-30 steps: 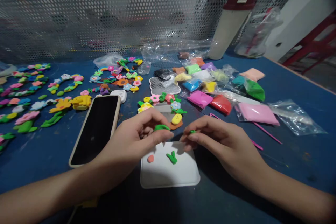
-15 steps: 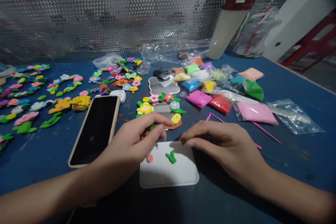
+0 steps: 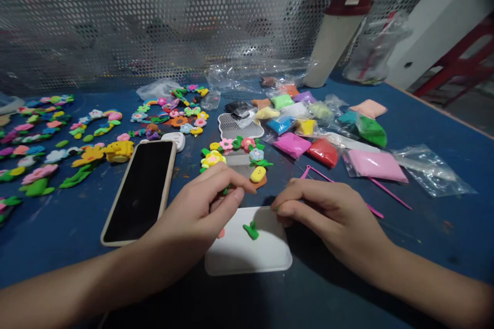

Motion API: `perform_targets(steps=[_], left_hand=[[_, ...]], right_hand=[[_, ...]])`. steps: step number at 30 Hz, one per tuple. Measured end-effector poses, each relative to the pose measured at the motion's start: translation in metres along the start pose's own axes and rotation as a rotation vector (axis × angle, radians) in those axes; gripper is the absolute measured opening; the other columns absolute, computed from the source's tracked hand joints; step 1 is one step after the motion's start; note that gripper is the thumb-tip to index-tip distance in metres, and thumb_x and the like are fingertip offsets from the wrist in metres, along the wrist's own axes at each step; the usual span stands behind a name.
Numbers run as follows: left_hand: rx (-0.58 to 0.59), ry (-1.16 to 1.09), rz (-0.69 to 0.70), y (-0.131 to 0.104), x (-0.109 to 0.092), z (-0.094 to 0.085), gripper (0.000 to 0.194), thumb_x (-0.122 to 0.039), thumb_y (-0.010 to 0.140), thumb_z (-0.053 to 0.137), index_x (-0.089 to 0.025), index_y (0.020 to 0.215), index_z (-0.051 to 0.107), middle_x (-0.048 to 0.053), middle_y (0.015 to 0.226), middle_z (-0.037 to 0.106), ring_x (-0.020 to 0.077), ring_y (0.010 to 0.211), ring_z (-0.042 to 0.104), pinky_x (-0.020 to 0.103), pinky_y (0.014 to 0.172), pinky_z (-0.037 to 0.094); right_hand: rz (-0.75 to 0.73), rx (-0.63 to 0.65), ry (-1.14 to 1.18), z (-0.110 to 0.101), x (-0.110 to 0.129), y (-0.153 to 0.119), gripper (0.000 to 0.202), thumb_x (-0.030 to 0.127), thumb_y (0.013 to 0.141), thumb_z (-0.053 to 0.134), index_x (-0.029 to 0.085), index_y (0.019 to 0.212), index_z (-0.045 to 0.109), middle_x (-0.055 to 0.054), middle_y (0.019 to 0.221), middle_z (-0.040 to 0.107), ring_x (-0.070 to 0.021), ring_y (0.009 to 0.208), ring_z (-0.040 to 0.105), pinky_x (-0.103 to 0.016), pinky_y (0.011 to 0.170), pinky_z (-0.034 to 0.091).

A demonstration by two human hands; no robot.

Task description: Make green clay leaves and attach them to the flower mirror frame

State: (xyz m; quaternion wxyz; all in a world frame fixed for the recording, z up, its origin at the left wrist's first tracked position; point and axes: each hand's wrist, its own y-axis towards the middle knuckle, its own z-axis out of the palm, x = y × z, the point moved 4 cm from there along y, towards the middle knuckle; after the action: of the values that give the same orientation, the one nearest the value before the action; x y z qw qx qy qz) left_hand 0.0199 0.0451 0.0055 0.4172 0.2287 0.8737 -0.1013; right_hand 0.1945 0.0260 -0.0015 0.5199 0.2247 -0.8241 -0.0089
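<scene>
My left hand [image 3: 210, 200] is closed around a piece of green clay [image 3: 227, 189], partly hidden by the fingers, over the left part of a white board [image 3: 247, 262]. My right hand [image 3: 324, 211] pinches a tiny bit of green clay [image 3: 277, 208] at the board's upper right corner. On the board lie a green leaf-like clay piece [image 3: 251, 230] and a coral clay piece [image 3: 221, 233], partly covered by my left hand. Just beyond my hands, a frame decorated with clay flowers [image 3: 213, 159] has a yellow oval piece with a face [image 3: 258, 174] at its lower right.
A phone [image 3: 141, 190] lies left of my left hand, with several clay-decorated pieces [image 3: 94, 123] beyond it. Bagged clay [image 3: 293, 145], pink tools [image 3: 389, 193] and a tumbler [image 3: 334, 41] are at right. A perforated metal panel [image 3: 154, 20] stands behind.
My right hand has shifted slightly right. The green piece on the board looks different in shape, and my left hand now covers more of the coral piece.
</scene>
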Motion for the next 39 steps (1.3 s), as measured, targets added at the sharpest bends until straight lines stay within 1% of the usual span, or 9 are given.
perform_targets(steps=[4,7,13,17,20,26,29,33,39], left_hand=[[0.0,0.003,0.026,0.002,-0.004,0.0,0.016,-0.024,0.088,0.045,-0.023,0.09,0.061,-0.003,0.082,0.055,0.011,0.072,0.054,0.021,0.062,0.039],[0.035,-0.007,0.044,0.002,-0.007,0.003,0.015,-0.022,0.086,0.047,-0.021,0.084,0.062,-0.004,0.08,0.055,0.009,0.067,0.051,0.019,0.058,0.036],[0.147,-0.029,0.046,0.001,-0.008,0.013,0.017,-0.026,0.085,0.05,-0.02,0.074,0.061,-0.004,0.072,0.052,0.0101,0.064,0.048,0.02,0.056,0.033],[0.184,-0.131,0.032,0.0,-0.01,0.016,0.015,-0.027,0.084,0.053,-0.02,0.074,0.062,-0.004,0.073,0.054,0.0116,0.069,0.048,0.021,0.061,0.033],[0.243,-0.247,-0.02,-0.001,-0.012,0.018,0.016,-0.024,0.085,0.054,-0.02,0.071,0.061,-0.005,0.071,0.055,0.0109,0.07,0.048,0.02,0.063,0.034],[0.212,-0.255,-0.046,-0.002,-0.011,0.016,0.016,-0.021,0.083,0.057,-0.019,0.068,0.06,-0.005,0.069,0.052,0.0112,0.07,0.047,0.02,0.063,0.034],[0.202,-0.241,-0.051,-0.002,-0.009,0.016,0.018,-0.022,0.083,0.056,-0.018,0.066,0.059,-0.005,0.069,0.053,0.0113,0.068,0.047,0.021,0.062,0.034],[0.211,-0.242,0.006,-0.003,-0.009,0.017,0.019,-0.02,0.083,0.058,-0.018,0.065,0.058,-0.005,0.069,0.053,0.0094,0.066,0.046,0.02,0.062,0.034],[0.237,-0.27,0.018,-0.005,-0.01,0.018,0.016,-0.022,0.085,0.06,-0.018,0.07,0.062,-0.005,0.072,0.056,0.0095,0.07,0.051,0.019,0.063,0.035]], right_hand=[[0.002,-0.016,-0.018,-0.001,0.0,0.001,0.008,0.012,0.082,0.064,0.02,0.082,0.067,0.003,0.079,0.07,-0.0093,0.071,0.064,-0.017,0.065,0.047],[-0.021,-0.001,-0.024,0.0,0.001,-0.001,0.008,0.012,0.08,0.066,0.02,0.078,0.067,0.004,0.074,0.07,-0.0087,0.066,0.063,-0.016,0.062,0.047],[-0.213,0.001,-0.053,0.002,0.009,-0.003,0.013,0.01,0.084,0.062,0.02,0.089,0.069,0.0,0.081,0.066,-0.0103,0.075,0.062,-0.019,0.068,0.048],[-0.286,-0.056,-0.077,0.0,0.015,-0.004,0.012,0.018,0.086,0.062,0.022,0.09,0.073,-0.002,0.08,0.058,-0.0106,0.073,0.059,-0.02,0.064,0.049],[-0.297,-0.042,-0.083,0.0,0.017,-0.005,0.015,0.024,0.088,0.06,0.024,0.092,0.073,-0.002,0.079,0.056,-0.0113,0.072,0.059,-0.02,0.061,0.05],[-0.307,-0.001,0.033,0.001,0.016,-0.002,0.021,0.018,0.084,0.064,0.022,0.103,0.07,-0.003,0.085,0.064,-0.0115,0.077,0.062,-0.021,0.068,0.052],[-0.296,-0.018,0.073,0.0,0.016,-0.001,0.016,0.014,0.084,0.064,0.02,0.097,0.071,-0.003,0.082,0.068,-0.0113,0.075,0.064,-0.02,0.067,0.053],[-0.333,-0.02,0.034,-0.001,0.02,-0.002,0.013,0.017,0.088,0.059,0.016,0.088,0.072,-0.005,0.078,0.068,-0.0108,0.072,0.065,-0.018,0.066,0.053],[-0.355,0.0,-0.009,-0.001,0.022,-0.005,0.014,0.017,0.09,0.056,0.018,0.09,0.07,-0.005,0.078,0.068,-0.0109,0.072,0.065,-0.018,0.063,0.053]])
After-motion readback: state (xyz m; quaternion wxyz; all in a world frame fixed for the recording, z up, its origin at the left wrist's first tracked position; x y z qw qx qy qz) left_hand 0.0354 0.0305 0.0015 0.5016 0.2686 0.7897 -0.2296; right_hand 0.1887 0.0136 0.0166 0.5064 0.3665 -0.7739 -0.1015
